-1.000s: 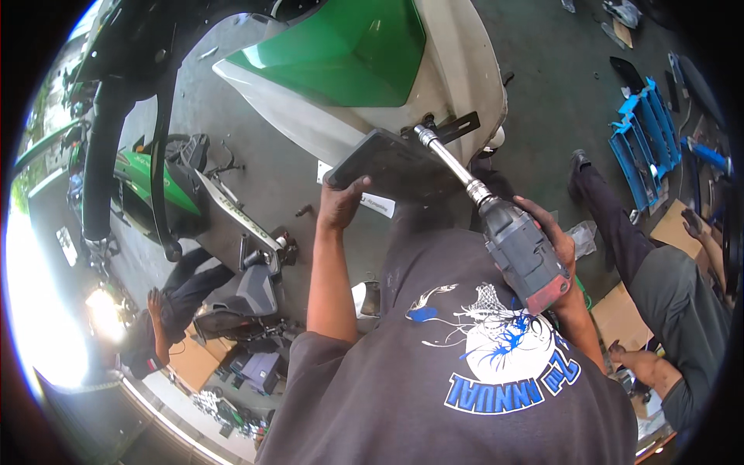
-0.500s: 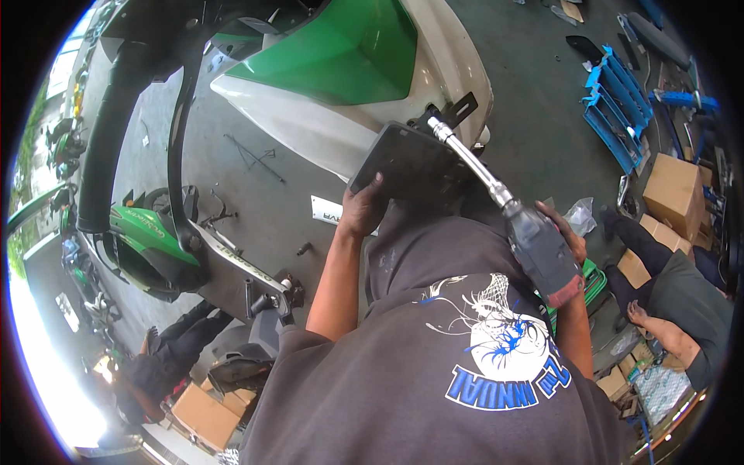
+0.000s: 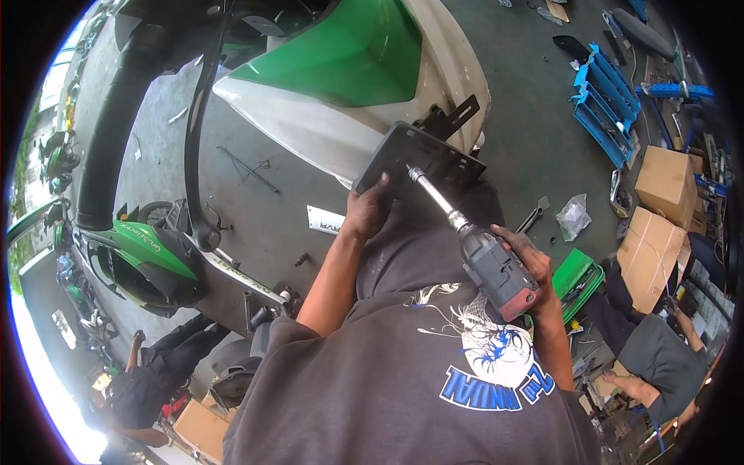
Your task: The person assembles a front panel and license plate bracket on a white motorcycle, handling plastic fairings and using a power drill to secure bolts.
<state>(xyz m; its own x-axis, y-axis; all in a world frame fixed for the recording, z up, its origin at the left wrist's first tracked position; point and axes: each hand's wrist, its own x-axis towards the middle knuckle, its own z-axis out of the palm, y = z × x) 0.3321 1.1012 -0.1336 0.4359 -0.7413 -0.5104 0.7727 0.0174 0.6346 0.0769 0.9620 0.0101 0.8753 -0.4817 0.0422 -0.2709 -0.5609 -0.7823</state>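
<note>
My left hand (image 3: 368, 209) grips the left edge of a flat black plate-like holder (image 3: 422, 155), thumb on its face. The holder sits against the lower end of a green and white scooter body panel (image 3: 310, 120). Beside its upper edge, a slotted black bracket (image 3: 459, 118) sticks out. My right hand (image 3: 533, 260) is wrapped round a black and red cordless impact wrench (image 3: 500, 271) with a long silver socket extension (image 3: 438, 195). The extension's tip is over the holder's face; whether they touch I cannot tell. My right fingers are partly hidden behind the wrench.
On the right are a green tool case (image 3: 577, 283), a clear plastic bag (image 3: 573, 217), cardboard boxes (image 3: 665, 184) and a blue rack (image 3: 608, 105). A person (image 3: 659, 353) works there. At left stand a green and black scooter (image 3: 147, 260) and another person (image 3: 143, 395).
My right hand has drawn the wrench left and back, so its tip has left the bracket and is over the holder's face. The holder has tilted slightly.
</note>
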